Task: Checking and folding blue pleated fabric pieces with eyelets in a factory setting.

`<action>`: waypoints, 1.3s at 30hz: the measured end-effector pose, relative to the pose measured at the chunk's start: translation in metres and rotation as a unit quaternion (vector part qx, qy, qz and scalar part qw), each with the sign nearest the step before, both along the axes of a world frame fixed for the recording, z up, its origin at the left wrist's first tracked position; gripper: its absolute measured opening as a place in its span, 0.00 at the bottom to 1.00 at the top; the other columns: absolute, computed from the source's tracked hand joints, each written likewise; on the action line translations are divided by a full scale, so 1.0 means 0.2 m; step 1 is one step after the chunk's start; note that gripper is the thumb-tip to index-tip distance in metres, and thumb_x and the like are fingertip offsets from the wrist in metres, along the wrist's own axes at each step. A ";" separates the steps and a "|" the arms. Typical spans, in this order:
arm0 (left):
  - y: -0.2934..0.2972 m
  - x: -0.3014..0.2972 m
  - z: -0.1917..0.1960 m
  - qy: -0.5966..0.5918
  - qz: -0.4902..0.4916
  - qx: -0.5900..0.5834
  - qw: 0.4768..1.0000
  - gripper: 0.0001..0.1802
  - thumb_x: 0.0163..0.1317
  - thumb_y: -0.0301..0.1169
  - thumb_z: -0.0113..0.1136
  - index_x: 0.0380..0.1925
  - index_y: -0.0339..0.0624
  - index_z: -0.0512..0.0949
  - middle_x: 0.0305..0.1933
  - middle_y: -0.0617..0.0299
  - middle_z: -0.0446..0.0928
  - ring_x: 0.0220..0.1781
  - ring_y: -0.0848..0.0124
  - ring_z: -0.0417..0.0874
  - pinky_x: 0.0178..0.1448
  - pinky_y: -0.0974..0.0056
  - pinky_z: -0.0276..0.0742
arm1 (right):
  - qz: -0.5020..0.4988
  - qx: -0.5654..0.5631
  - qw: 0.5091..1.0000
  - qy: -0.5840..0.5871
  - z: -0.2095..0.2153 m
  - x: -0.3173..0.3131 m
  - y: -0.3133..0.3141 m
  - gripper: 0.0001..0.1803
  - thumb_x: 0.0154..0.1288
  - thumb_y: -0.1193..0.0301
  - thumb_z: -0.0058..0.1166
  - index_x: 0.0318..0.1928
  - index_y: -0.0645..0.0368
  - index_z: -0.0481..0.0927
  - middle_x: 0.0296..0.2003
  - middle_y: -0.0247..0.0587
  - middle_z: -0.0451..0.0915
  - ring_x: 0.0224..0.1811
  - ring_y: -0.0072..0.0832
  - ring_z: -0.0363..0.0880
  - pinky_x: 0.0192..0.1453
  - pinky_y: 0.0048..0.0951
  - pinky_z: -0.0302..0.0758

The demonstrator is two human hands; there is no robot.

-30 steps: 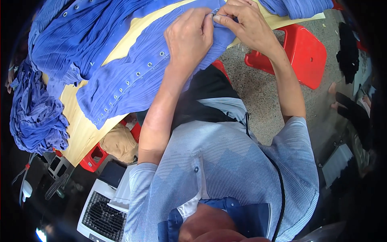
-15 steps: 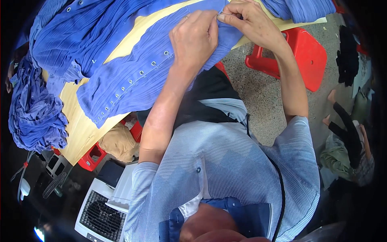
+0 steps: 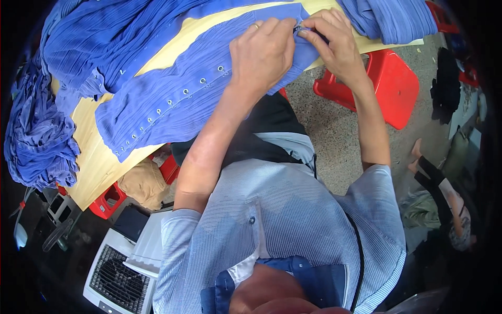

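A blue ribbed garment point(image 3: 162, 107) lies stretched over the pale wooden table, a row of round metal eyelets running along its near edge. My left hand point(image 3: 263, 55), with a ring on one finger, rests on its far right part, fingers bent and closed on the cloth edge. Right beside it, my right hand point(image 3: 334, 47) pinches the same edge between thumb and fingers. A small metal eyelet point(image 3: 298, 28) and a dark gap show between the two sets of fingertips. My left hand hides part of the eyelet row.
More blue garments point(image 3: 104, 47) lie piled at the far left, and a bundle hangs over the table's left end. Folded blue cloth point(image 3: 389, 21) sits at the far right. Red stools point(image 3: 392, 86) stand beside the table. An air cooler point(image 3: 120, 277) is at lower left; another person sits at right.
The whole view has shifted slightly. Both hands sit a little lower and farther right in it, still at the cloth edge, and the eyelet between the fingertips shows more plainly.
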State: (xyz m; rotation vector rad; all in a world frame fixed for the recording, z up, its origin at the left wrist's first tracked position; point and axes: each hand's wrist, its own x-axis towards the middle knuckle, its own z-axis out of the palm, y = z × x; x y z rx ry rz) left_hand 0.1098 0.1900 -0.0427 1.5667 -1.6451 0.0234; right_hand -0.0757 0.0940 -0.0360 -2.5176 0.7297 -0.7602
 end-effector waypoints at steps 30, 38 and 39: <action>0.06 0.10 0.00 0.011 0.002 0.021 1.000 0.21 0.59 0.40 0.82 0.48 0.44 0.87 0.44 0.57 0.85 0.47 0.52 0.87 0.51 0.50 0.82 | -0.132 0.231 0.957 -0.117 -0.05 0.15 0.09 0.06 0.81 0.73 0.64 0.47 0.65 0.84 0.39 0.45 0.89 0.42 0.32 0.88 0.50 0.34 0.83; 0.51 0.33 0.20 -0.041 0.043 0.067 0.996 0.26 0.63 0.40 0.79 0.57 0.43 0.83 0.54 0.54 0.83 0.62 0.53 0.85 0.68 0.48 0.77 | -0.168 0.209 0.954 -0.134 -0.13 -0.01 0.03 0.13 0.89 0.75 0.55 0.65 0.66 0.82 0.49 0.37 0.86 0.51 0.19 0.83 0.60 0.24 0.79; 0.61 0.41 0.22 -0.052 0.068 0.059 0.995 0.26 0.63 0.40 0.80 0.58 0.44 0.84 0.57 0.54 0.84 0.64 0.52 0.85 0.70 0.47 0.77 | -0.174 0.210 0.949 -0.157 -0.13 0.01 0.04 0.14 0.89 0.74 0.57 0.66 0.67 0.82 0.50 0.38 0.86 0.52 0.20 0.83 0.60 0.23 0.78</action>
